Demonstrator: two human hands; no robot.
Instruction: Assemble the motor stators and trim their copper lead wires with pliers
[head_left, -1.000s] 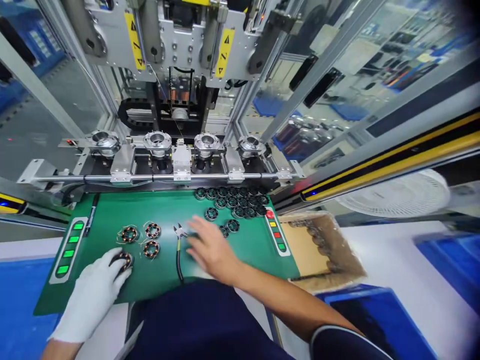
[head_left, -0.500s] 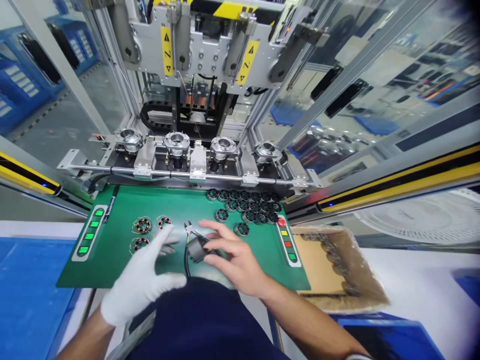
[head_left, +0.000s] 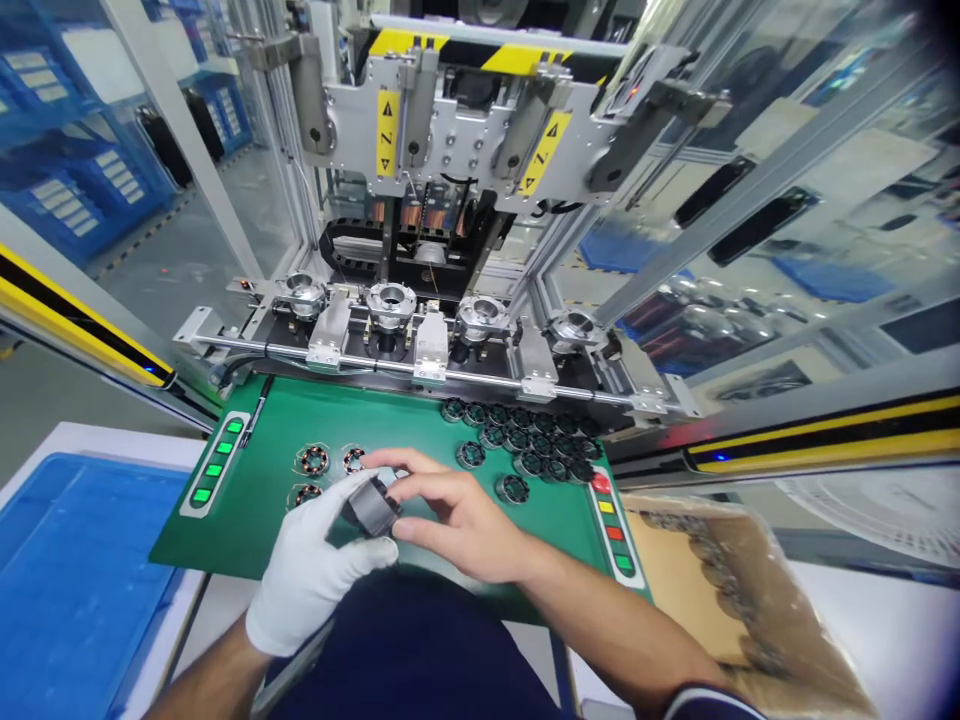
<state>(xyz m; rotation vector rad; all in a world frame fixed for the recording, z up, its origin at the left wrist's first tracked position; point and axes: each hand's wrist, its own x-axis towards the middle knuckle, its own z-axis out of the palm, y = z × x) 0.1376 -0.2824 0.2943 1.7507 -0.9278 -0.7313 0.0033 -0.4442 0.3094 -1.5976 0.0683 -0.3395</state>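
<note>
Just above the green table's (head_left: 420, 420) front part, a dark grey ribbed, roughly cylindrical stator core (head_left: 373, 510) is held tilted between both hands. My left hand (head_left: 311, 560), in a white glove, has its fingers and thumb around the core's left side. Bare, my right hand (head_left: 465, 520) pinches the core's right end with thumb and fingers. Beyond the glove lie copper-wound stators (head_left: 312, 460), one of them partly covered by the hand. To the right, several unwound black stator cores (head_left: 517, 440) are grouped, with a single core (head_left: 512, 488) nearer me.
Behind the table stands a machine with a row of metal fixtures (head_left: 391, 305). Button panels (head_left: 217, 465) flank the table, and a black pen-like tool (head_left: 259, 410) lies at left. A cardboard box (head_left: 675, 580) stands right, a blue tray (head_left: 67, 560) left.
The gloved left hand has closed round the core, which only the right hand held before. The cutting pliers seen on the table earlier are now hidden. The camera view has shifted.
</note>
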